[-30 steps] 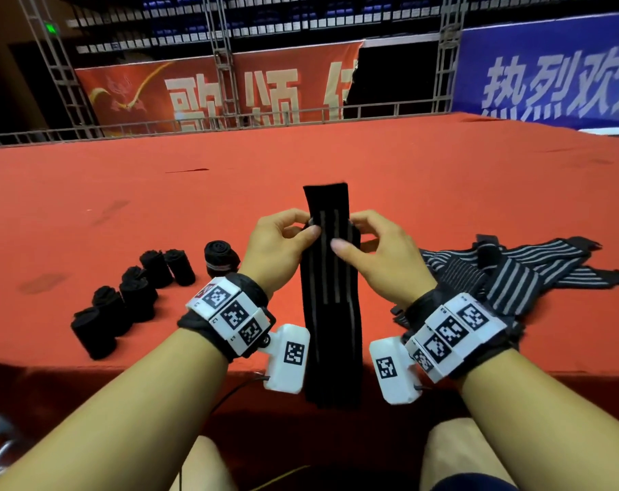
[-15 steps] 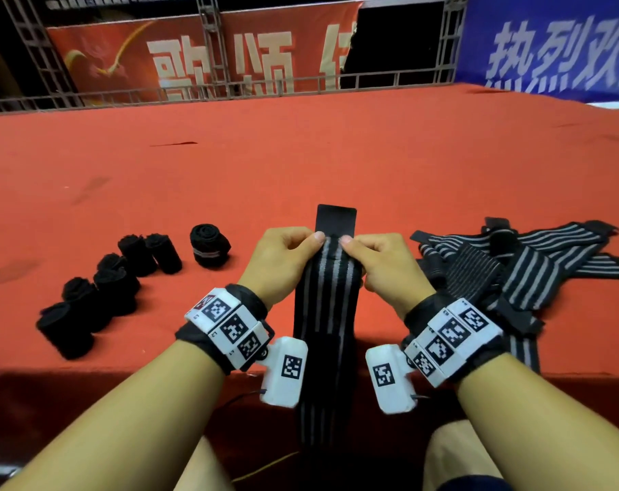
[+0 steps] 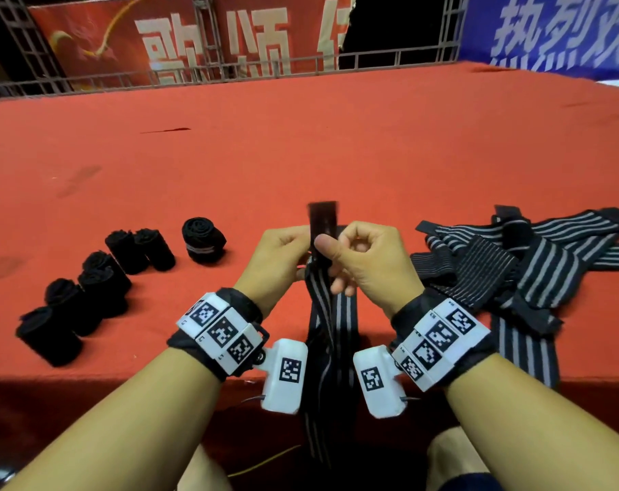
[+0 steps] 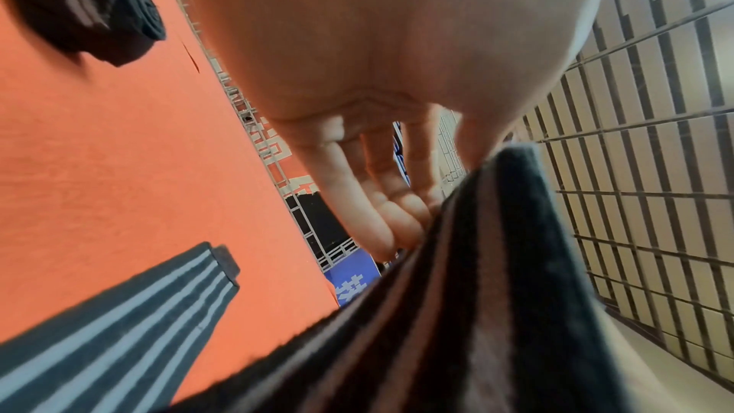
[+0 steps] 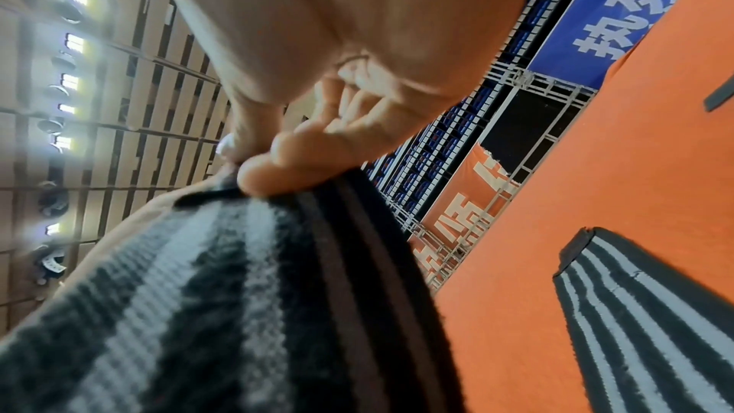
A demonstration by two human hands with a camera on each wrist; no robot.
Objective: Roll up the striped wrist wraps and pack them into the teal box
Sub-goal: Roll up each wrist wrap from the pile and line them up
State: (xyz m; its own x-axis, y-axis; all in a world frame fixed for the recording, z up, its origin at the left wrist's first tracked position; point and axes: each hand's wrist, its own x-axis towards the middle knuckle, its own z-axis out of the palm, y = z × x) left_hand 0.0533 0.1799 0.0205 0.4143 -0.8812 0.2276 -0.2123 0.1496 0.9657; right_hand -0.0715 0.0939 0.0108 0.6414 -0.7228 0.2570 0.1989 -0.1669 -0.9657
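Wrist wrap (image 3: 331,315): black end now folded upright, pinched by left hand (image 3: 278,258) and right hand (image 3: 366,262); rolling begun.

Held wrist wrap (image 3: 331,313): black with grey lengthwise stripes, plain black end tab. Loose wraps (image 3: 534,264): black, grey-striped. Rolled wraps (image 3: 203,239): black, one showing a pale band. Table cover (image 3: 301,143): orange-red. Banners: red (image 3: 194,40) and blue (image 3: 556,30), white characters.
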